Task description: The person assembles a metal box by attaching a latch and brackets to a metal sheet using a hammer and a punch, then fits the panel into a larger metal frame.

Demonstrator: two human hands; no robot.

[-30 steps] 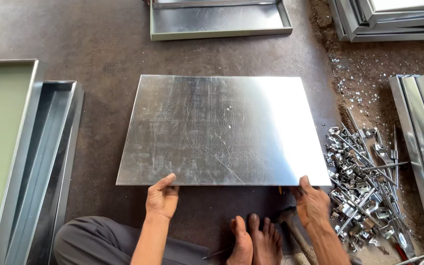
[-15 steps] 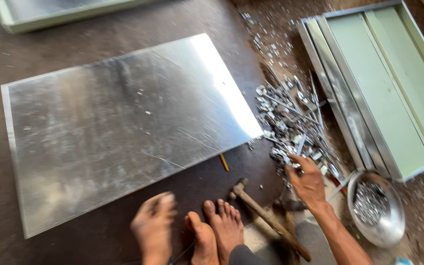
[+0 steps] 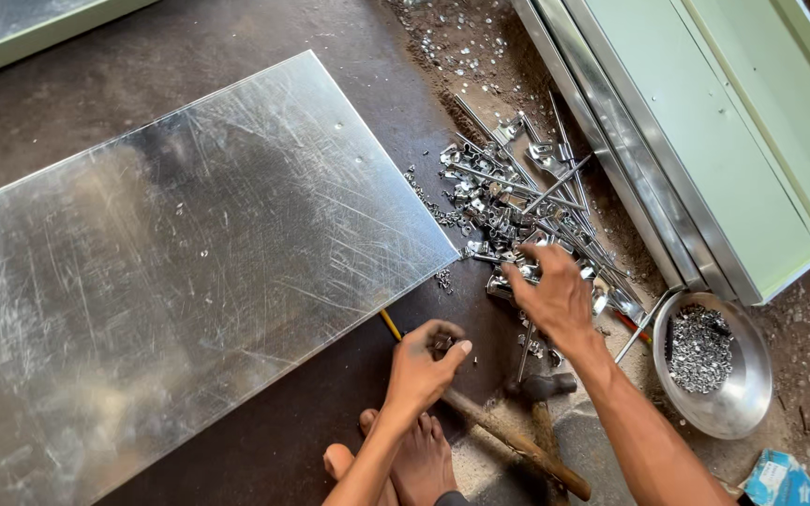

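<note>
Both hands have left the scratched, shiny steel sheet (image 3: 180, 272), which lies flat on the floor. Right hand (image 3: 555, 298) now picks, fingers spread, in the heap of small silvery metal fittings (image 3: 517, 211); left hand (image 3: 424, 367) pinches small pieces.

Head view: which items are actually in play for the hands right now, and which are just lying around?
In play:
- right hand, reaching into the pile of metal fittings
- left hand, closed on something small, too hidden to tell
- metal sheet beside both hands

Lying about:
- hammer, untouched
- steel bowl of small parts
- green metal panel
</note>
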